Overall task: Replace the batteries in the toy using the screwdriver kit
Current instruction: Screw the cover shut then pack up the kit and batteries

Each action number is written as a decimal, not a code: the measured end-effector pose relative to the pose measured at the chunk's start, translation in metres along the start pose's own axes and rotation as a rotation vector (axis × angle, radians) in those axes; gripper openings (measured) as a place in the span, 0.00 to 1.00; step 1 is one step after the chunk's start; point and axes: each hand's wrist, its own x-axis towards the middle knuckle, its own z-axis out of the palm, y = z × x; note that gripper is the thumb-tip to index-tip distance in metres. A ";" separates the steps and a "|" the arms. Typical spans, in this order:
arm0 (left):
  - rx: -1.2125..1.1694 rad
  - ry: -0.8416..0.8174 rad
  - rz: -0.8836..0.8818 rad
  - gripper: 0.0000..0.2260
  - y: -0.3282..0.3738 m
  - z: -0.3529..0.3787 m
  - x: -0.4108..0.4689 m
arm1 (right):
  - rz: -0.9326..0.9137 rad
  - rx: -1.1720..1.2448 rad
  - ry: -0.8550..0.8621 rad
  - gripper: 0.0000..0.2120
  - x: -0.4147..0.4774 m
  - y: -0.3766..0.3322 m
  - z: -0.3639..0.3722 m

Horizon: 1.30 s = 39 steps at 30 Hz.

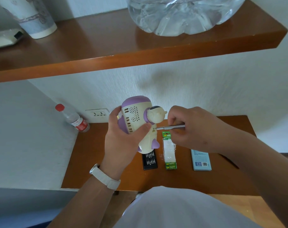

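Note:
My left hand [121,137] grips a cream and purple toy [137,120] above the low wooden table [93,162], its underside with speaker holes turned toward me. My right hand [187,127] pinches a thin silver screwdriver [170,127] held level, its tip set into a small hole on the toy's body beside my left thumb. Under the toy lies the black bit tray [149,160] of the screwdriver kit. A green pack of batteries [169,150] lies to its right.
A light blue box [201,160] lies right of the batteries. A plastic bottle with a red cap [73,118] stands at the table's back left near a wall socket [98,113]. A wooden shelf [123,51] overhead carries a large clear water jug [181,14] and a cup [33,17].

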 end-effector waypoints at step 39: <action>-0.042 -0.013 -0.013 0.34 -0.006 -0.011 0.006 | -0.017 -0.026 -0.007 0.07 0.015 -0.014 0.003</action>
